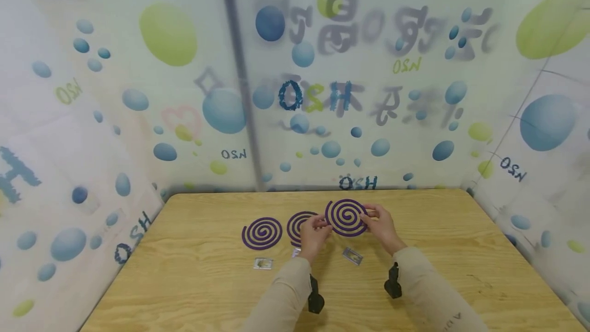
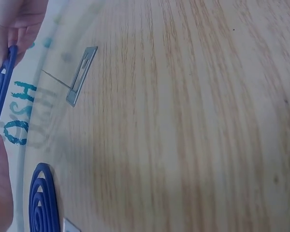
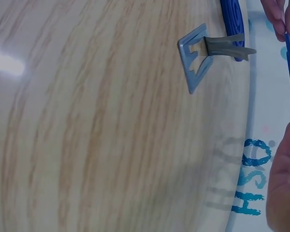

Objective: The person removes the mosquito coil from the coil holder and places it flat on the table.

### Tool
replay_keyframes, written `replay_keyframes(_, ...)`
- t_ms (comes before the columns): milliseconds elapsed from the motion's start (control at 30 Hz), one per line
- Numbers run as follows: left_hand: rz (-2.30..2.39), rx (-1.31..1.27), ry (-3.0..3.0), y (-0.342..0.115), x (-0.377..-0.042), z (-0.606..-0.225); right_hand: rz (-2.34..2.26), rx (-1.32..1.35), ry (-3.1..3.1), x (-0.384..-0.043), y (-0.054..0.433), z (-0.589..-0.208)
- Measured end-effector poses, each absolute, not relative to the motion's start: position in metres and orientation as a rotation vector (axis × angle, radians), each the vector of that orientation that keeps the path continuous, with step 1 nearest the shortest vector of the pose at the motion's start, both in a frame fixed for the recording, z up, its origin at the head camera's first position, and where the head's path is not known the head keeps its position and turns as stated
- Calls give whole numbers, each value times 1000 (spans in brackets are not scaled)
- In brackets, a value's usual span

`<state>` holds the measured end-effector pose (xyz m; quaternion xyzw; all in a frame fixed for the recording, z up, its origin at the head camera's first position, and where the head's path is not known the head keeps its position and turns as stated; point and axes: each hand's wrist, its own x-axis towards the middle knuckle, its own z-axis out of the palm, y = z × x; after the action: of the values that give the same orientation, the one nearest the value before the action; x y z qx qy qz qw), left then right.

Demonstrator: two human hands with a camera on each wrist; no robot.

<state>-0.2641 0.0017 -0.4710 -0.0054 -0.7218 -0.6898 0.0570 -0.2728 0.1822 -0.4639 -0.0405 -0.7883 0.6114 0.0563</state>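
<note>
Both hands hold one purple mosquito coil (image 1: pixel 349 214) up over the far part of the table. My left hand (image 1: pixel 314 235) pinches its left edge, and my right hand (image 1: pixel 381 225) grips the right edge with the thumb on the near face. In the left wrist view the raised coil (image 2: pixel 8 72) appears nearly edge-on between the two hands. A second coil (image 1: pixel 296 222) lies flat, partly hidden behind my left hand. Farther left lies a third coil (image 1: pixel 262 232). Below the held coil rests a metal coil stand (image 1: pixel 352 256) with a bent-up prong (image 3: pixel 227 47).
A flat metal stand (image 1: pixel 263 263) sits in front of the leftmost coil. Another stand (image 1: pixel 296 252) is partly covered by my left hand. The wooden table (image 1: pixel 184 281) meets a wall sheet (image 1: pixel 295 168) printed with blue and green dots at its back edge.
</note>
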Motion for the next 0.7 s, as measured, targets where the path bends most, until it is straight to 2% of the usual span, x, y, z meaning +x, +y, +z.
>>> replay_keyframes(700, -1861, 143, -2366, 16, -269, -484, 1645, -158, -2469, -280, 188, -487)
